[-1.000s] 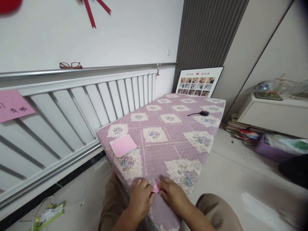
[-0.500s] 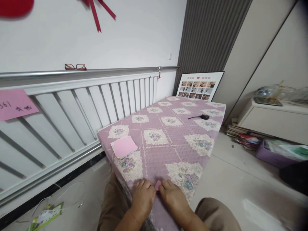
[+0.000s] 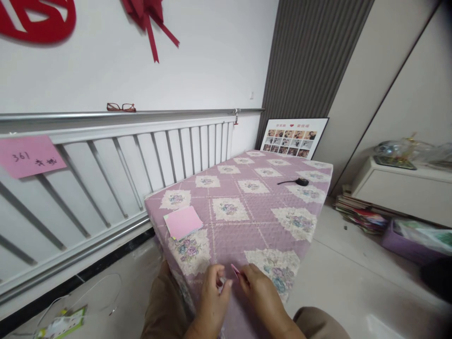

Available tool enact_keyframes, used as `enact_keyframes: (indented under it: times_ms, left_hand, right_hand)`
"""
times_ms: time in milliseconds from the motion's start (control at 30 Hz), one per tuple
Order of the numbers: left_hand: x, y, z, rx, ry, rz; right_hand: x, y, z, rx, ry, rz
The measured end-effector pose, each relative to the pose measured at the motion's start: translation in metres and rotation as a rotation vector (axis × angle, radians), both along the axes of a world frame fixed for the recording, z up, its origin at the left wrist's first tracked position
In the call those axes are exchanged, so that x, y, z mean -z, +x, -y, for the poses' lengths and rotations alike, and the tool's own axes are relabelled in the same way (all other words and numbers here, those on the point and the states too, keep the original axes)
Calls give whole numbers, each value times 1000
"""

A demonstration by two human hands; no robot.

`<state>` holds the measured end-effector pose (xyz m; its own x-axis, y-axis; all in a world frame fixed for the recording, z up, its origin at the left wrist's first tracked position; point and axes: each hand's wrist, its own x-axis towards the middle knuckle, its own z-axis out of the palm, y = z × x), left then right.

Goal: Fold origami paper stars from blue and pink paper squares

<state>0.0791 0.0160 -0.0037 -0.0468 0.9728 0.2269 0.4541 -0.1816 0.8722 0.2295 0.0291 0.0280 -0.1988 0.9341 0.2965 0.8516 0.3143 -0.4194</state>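
A small folded piece of pink paper (image 3: pixel 235 270) sticks up from my right hand (image 3: pixel 260 293), pinched between its thumb and fingers at the near end of the table. Just left of it is my left hand (image 3: pixel 213 297), its fingers curled and its thumb apart from them, with nothing visible in the gap. A pad of pink paper sheets (image 3: pixel 183 221) lies flat on the flowered purple tablecloth (image 3: pixel 231 238), ahead of my left hand.
A tape measure (image 3: pixel 302 181) lies on the table's far right part. Along the left runs a white radiator (image 3: pixel 148 160) with a pink note (image 3: pixel 31 156) on it. Glasses (image 3: pixel 121 107) rest on the pipe above. A photo board (image 3: pixel 294 136) leans behind the table.
My left hand has let go of the folded pink paper and drawn slightly away. My right hand has turned and keeps the paper, now seen edge-on. The view has tilted up a little.
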Motion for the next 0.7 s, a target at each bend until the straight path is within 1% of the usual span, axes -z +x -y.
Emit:
enact_keyframes:
  times_ms: [67, 133, 233, 367, 433, 600, 700]
  left_hand:
    - [4, 8, 0, -10, -66, 159]
    - [5, 16, 1, 8, -105, 291]
    - [-2, 21, 2, 18, -122, 400]
    - [-15, 20, 4, 38, -111, 448]
    - [-18, 19, 5, 62, -113, 453]
    - [-13, 19, 9, 65, -104, 455]
    - [-10, 19, 12, 71, -68, 371]
  right_hand:
    - [-2, -2, 0, 37, -25, -151]
    - [-2, -6, 3, 59, -46, -275]
    - [-3, -13, 9, 73, -59, -372]
    - [-4, -18, 18, 72, -84, -406]
    - [-4, -19, 20, 74, -95, -414]
    - [-1, -19, 24, 74, -54, -389]
    - [2, -17, 26, 55, -2, -338]
